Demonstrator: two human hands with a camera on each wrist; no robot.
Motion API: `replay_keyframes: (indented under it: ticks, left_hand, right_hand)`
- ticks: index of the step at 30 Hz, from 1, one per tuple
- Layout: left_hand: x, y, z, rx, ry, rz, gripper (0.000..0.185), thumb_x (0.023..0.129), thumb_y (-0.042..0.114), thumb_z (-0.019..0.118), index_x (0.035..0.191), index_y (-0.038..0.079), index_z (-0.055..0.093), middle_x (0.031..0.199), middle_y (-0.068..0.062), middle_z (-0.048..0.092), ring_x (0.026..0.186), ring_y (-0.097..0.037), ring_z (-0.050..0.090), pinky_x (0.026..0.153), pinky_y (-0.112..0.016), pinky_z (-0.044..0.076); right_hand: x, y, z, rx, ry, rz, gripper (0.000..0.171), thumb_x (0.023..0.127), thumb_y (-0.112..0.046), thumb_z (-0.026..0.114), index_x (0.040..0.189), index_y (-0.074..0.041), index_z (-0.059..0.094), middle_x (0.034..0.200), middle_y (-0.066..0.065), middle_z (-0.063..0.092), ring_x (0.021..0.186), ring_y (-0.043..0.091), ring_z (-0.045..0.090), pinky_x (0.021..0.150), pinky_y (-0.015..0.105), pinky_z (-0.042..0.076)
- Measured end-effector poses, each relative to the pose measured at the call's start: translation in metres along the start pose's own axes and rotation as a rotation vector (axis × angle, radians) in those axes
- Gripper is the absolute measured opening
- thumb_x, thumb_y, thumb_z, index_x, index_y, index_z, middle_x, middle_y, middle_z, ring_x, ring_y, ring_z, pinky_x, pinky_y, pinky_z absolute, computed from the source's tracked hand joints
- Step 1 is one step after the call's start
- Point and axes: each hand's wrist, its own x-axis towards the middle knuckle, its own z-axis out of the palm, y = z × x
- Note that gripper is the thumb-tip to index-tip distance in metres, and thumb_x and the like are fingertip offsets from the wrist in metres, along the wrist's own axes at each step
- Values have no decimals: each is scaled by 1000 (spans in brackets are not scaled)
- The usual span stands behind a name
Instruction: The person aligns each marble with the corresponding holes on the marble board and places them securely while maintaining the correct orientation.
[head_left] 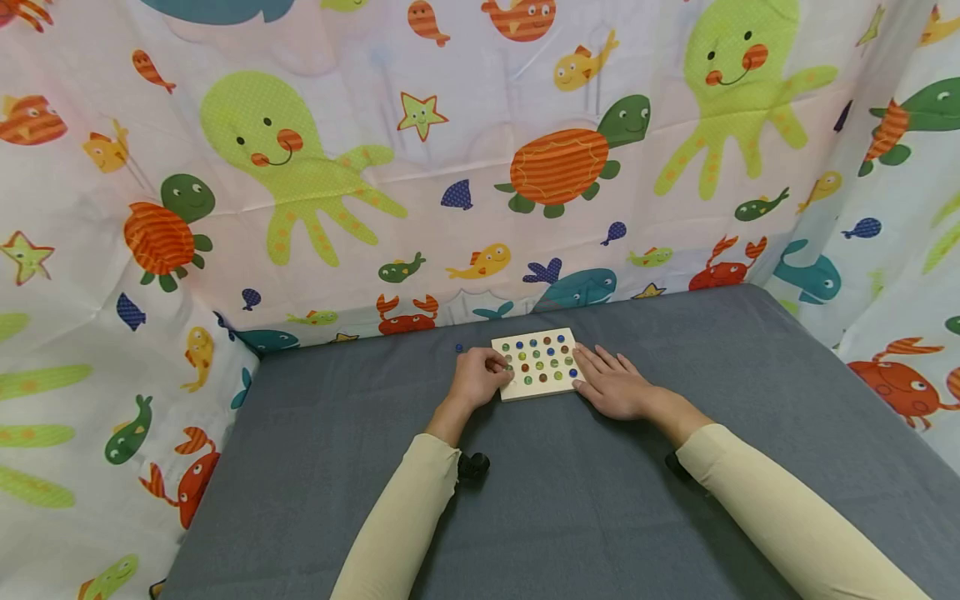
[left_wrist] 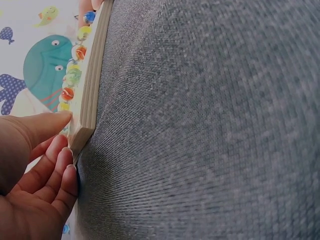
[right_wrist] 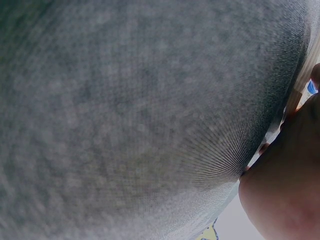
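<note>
A pale wooden board (head_left: 528,394) with rows of coloured glass marbles lies on the grey cloth. My left hand (head_left: 478,377) is at its left edge, thumb and forefinger pinching around a greenish marble (left_wrist: 64,132) largely hidden between them. In the left wrist view, the other fingertips (left_wrist: 70,172) bend against the board's end, and the thumb tip comes down beside a yellow marble (left_wrist: 64,106). My right hand (head_left: 617,387) rests with straight fingers along the board's right edge, near a dark blue marble (head_left: 573,372).
A loose blue marble (head_left: 459,347) lies on the grey cloth (head_left: 337,467) just left of the board. Behind the table hangs a curtain (head_left: 450,233) printed with sea animals, and it continues along both sides. Dark wrist devices (head_left: 473,467) show at the sleeves.
</note>
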Motion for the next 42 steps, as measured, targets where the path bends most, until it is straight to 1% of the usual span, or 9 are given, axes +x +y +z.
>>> replay_keyframes:
  ticks: [5, 11, 15, 18, 22, 30, 33, 36, 42]
  left_hand:
    - [0, -1, -1, -7, -24, 13, 15, 90, 9, 79, 102, 0, 77, 86, -8, 71, 74, -18, 65, 71, -34, 54]
    - [-2, -3, -5, 1, -71, 23, 23, 90, 10, 79, 110, 0, 73, 88, -6, 68, 73, -14, 60, 73, -33, 52]
    - [-3, -5, -10, 40, -86, 38, 30, 91, 15, 80, 115, 1, 70, 92, -6, 66, 74, -15, 56, 74, -32, 49]
    - [-5, -6, -16, 85, -85, 71, 34, 90, 20, 81, 117, 2, 69, 96, -7, 66, 76, -16, 56, 74, -33, 49]
    - [-10, -9, -24, 124, -74, 95, 39, 90, 25, 81, 120, 3, 69, 102, -9, 66, 80, -19, 58, 75, -36, 50]
    - [-18, -16, -38, 126, -41, 100, 46, 89, 29, 82, 124, 3, 67, 110, -13, 67, 88, -25, 61, 79, -42, 52]
    - [-21, -21, -44, 127, -26, 93, 48, 89, 31, 81, 125, 3, 67, 110, -13, 66, 89, -26, 61, 80, -43, 52]
    - [-22, -25, -49, 134, -8, 80, 49, 90, 32, 81, 126, 3, 66, 110, -12, 65, 91, -27, 61, 81, -43, 52]
    - [-24, -30, -58, 138, 23, 53, 50, 91, 31, 80, 129, 4, 64, 109, -11, 62, 91, -27, 60, 82, -44, 52]
  right_hand:
    - [0, -1, 0, -4, -4, 2, 67, 112, -41, 32, 165, -7, 10, 172, 12, 7, 156, 41, 5, 119, 66, 3]
    - [1, 2, 0, -4, -6, 2, 68, 111, -43, 32, 165, -8, 9, 172, 11, 6, 156, 41, 4, 119, 66, 3]
    - [2, 5, 3, -12, -4, 0, 70, 111, -47, 30, 165, -9, 9, 172, 10, 6, 157, 40, 4, 119, 66, 3]
    - [3, 6, 4, -21, -4, 2, 70, 111, -50, 29, 165, -10, 9, 172, 9, 5, 157, 39, 4, 120, 65, 3]
    - [3, 5, 5, -19, -1, -1, 71, 111, -50, 30, 165, -10, 10, 172, 10, 6, 157, 39, 4, 119, 66, 3]
    - [0, 1, 1, -13, 7, 4, 68, 111, -44, 32, 165, -7, 11, 172, 12, 7, 156, 42, 6, 119, 66, 3]
    - [-2, -1, -1, 1, 6, 2, 68, 111, -41, 34, 164, -6, 11, 172, 13, 7, 156, 42, 6, 119, 67, 3]
    - [-2, -3, -2, -1, 1, 7, 67, 112, -41, 33, 164, -7, 11, 172, 12, 7, 156, 41, 6, 120, 65, 3]
    - [-2, -3, -2, 0, 2, 5, 67, 111, -42, 33, 164, -7, 11, 172, 12, 7, 156, 41, 6, 119, 66, 3]
